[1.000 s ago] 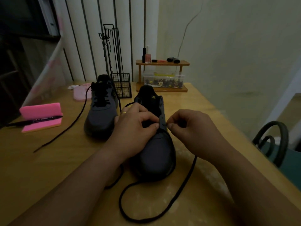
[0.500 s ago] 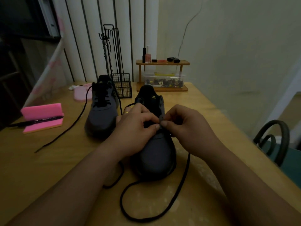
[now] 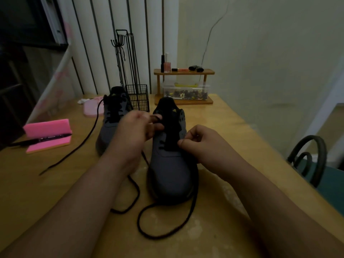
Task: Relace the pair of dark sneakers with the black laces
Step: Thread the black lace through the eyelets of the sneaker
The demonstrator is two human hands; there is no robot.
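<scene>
Left hand [image 3: 133, 135], right hand [image 3: 203, 144] pinching lace [image 3: 167, 236], laced sneaker [image 3: 108, 132], wire basket [image 3: 138, 98] behind

The nearer sneaker [image 3: 171, 174] and the farther sneaker [image 3: 109, 131] are dark grey with black tongues; the nearer bears a small yellow logo. The lace [image 3: 167, 233] is black. The table [image 3: 46, 192] is honey-yellow wood. Near its left edge, a bright pink foam block [image 3: 46, 127] carries a black marker [image 3: 42, 140].

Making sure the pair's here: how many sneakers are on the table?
2. The near sneaker is at centre front; the far sneaker stands left of it, beside the wire basket.
</scene>
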